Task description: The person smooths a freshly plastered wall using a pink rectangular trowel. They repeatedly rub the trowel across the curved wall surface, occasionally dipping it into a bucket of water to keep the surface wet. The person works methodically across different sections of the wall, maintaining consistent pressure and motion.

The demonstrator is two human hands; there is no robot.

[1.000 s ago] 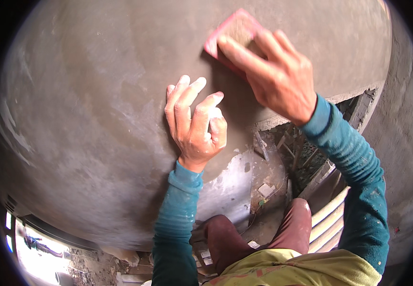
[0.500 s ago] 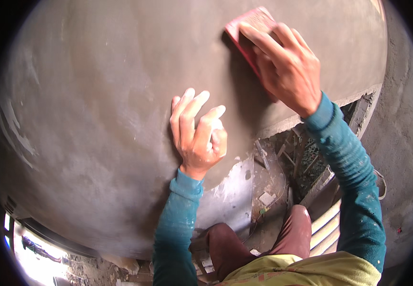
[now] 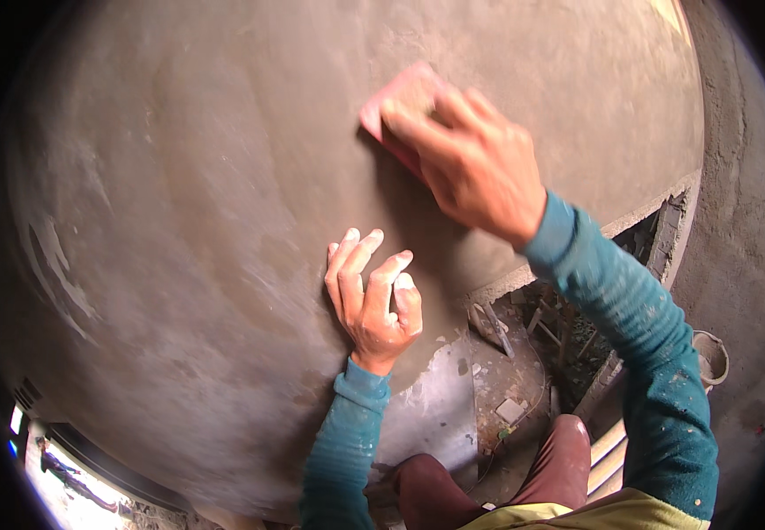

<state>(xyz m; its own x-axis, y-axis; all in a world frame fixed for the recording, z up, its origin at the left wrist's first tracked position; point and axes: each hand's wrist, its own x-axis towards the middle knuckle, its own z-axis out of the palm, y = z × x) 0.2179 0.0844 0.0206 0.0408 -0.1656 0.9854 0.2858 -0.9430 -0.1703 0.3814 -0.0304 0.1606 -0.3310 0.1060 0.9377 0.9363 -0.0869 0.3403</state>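
Note:
My right hand (image 3: 488, 163) is closed on a plastering float (image 3: 404, 97) with a pink-red rim, pressed against the grey plastered wall (image 3: 223, 177). My fingers hide the float's handle and lower part, and both blur slightly. Lower and to the left, my left hand (image 3: 375, 300) touches the plaster with its fingers apart and loosely bent. Nothing shows in it, and whitish dust coats the fingertips.
The wall's rough lower edge (image 3: 524, 281) borders an opening with wooden sticks (image 3: 497, 331) and rubble below. A bucket (image 3: 709, 358) stands beyond my right elbow. A rough grey wall (image 3: 740, 230) rises at the far right. Daylight enters at the lower left.
My right hand and the float have slid down and to the left across the plaster. The left hand appears lower in the picture, as does the whole scene slightly.

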